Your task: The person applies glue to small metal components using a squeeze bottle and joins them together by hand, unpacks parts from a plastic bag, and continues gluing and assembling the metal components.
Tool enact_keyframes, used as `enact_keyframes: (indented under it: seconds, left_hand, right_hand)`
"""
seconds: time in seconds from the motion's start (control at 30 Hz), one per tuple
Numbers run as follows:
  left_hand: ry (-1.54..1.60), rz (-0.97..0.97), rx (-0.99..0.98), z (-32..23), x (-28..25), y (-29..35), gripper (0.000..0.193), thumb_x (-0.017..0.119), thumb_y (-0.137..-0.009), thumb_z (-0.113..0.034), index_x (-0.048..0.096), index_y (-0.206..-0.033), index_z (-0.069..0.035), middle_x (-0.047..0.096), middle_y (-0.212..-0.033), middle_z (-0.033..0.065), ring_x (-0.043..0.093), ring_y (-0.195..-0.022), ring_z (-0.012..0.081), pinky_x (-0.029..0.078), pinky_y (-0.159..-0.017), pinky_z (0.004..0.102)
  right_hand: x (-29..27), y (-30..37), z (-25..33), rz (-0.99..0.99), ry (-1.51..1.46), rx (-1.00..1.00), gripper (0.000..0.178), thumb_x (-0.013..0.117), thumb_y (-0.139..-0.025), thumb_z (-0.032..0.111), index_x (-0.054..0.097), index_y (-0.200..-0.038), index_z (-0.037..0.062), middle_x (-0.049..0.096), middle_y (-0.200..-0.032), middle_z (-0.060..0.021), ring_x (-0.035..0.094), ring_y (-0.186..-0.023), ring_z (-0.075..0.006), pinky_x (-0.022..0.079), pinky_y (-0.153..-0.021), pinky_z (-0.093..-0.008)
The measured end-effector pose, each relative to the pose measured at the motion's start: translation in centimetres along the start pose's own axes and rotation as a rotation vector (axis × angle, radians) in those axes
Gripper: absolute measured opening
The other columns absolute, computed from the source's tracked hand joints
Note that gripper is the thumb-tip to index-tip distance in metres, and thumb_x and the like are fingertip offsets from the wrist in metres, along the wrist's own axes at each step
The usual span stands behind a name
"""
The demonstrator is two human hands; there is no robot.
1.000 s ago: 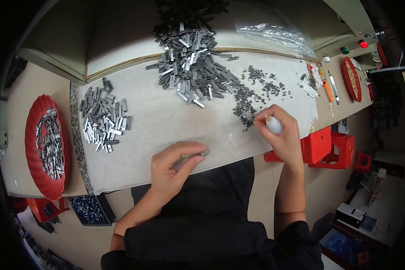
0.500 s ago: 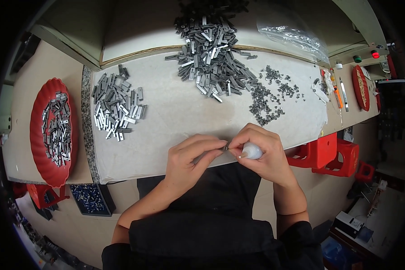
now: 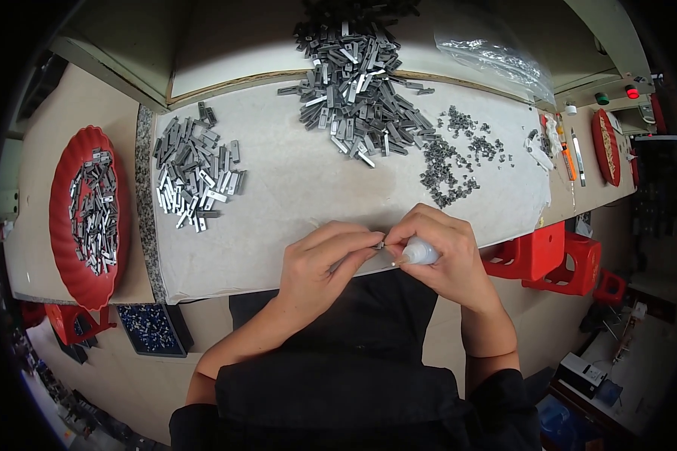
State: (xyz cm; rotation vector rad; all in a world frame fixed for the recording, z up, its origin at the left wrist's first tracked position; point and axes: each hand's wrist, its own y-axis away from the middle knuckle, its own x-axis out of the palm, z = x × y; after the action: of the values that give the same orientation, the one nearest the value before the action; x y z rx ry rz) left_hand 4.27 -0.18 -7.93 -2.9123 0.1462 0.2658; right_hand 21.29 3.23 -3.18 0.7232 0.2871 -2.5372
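Observation:
At the near edge of the white-covered table, my left hand (image 3: 320, 259) pinches a small grey metal piece (image 3: 381, 244), mostly hidden by the fingertips. My right hand (image 3: 451, 244) is closed around a small translucent white squeeze bottle (image 3: 421, 252), its narrow nozzle pointing left. The right thumb and forefinger meet at the metal piece, close to the left fingertips; whether they pinch a tiny part there is too small to tell. Beyond the hands lies a large heap of grey metal blocks (image 3: 357, 90). Small dark metal parts (image 3: 447, 173) are scattered to its right.
Another group of metal blocks (image 3: 195, 173) lies left on the table. A red scalloped tray (image 3: 64, 218) holds more. At right are an orange-handled tool (image 3: 566, 159), a clear plastic bag (image 3: 496, 64) and another red tray (image 3: 602, 150). Red stools (image 3: 530, 252) stand below the table edge.
Both hands stay together over the same spot, with only a slight shift of the fingertips around the metal piece. The bottle remains in my right hand. The whole view has shifted slightly.

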Motion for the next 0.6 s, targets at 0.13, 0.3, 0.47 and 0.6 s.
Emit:
enact_keyframes:
  seconds: [0.13,0.3,0.47,0.6]
  left_hand:
    - [-0.126,-0.013,0.080,0.11,0.24,0.10,0.021,0.064,-0.067,0.002,0.063,-0.086,-0.005,0.060,-0.081,0.0052,0.059,-0.068,0.0177,0.046,-0.056,0.0253]
    - [-0.174,-0.028,0.129,0.46,0.42,0.20,0.022,0.065,-0.065,0.001,0.063,-0.086,-0.005,0.059,-0.080,0.0047,0.058,-0.068,0.0184,0.046,-0.056,0.0257]
    - [-0.160,-0.050,0.132,0.55,0.36,0.20,0.021,0.065,-0.065,0.002,0.063,-0.086,-0.003,0.059,-0.080,0.0061,0.059,-0.067,0.0186,0.046,-0.055,0.0253]
    - [-0.126,-0.064,0.167,0.34,0.11,0.01,0.021,0.065,-0.066,0.002,0.063,-0.087,-0.002,0.059,-0.080,0.0071,0.059,-0.067,0.0184,0.047,-0.055,0.0251]
  right_hand:
    - [-0.20,-0.11,0.15,0.020,0.062,-0.021,0.020,0.064,-0.059,-0.003,0.054,-0.075,0.0029,0.052,-0.068,-0.0064,0.054,-0.061,-0.0209,0.042,-0.053,-0.0269]
    - [-0.42,-0.34,0.49,0.049,0.117,-0.028,0.018,0.065,-0.059,-0.002,0.054,-0.074,0.0021,0.051,-0.065,-0.0056,0.052,-0.057,-0.0182,0.041,-0.051,-0.0255]
    - [-0.44,-0.69,0.55,0.078,0.085,-0.004,0.017,0.064,-0.061,-0.002,0.054,-0.074,0.0013,0.052,-0.065,-0.0059,0.053,-0.057,-0.0181,0.041,-0.052,-0.0256]
    - [-0.26,-0.56,0.36,0.063,0.029,0.016,0.015,0.063,-0.062,-0.003,0.055,-0.074,0.0006,0.053,-0.066,-0.0061,0.054,-0.058,-0.0171,0.042,-0.053,-0.0251]
